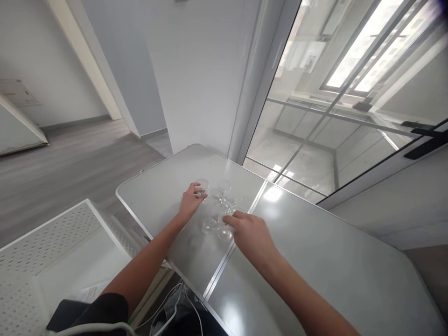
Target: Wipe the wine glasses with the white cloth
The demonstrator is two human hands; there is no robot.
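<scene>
My left hand (191,201) has its fingers curled round a small clear glass (202,183) above the left part of the grey table. Just to the right stands another clear glass (224,185), which looks stemmed. My right hand (251,234) is closed, thumb and fingertips together, at the rim of a transparent glass (238,212) that its fingers partly hide. Several more clear glasses (209,226) are grouped between my hands. Their outlines overlap and are hard to tell apart.
The grey folding table (315,261) has a metal seam across it. A white perforated crate (87,228) is at the lower left, with white cables (191,298) beneath the table edge. A white wall and a framed glass door (304,130) stand behind.
</scene>
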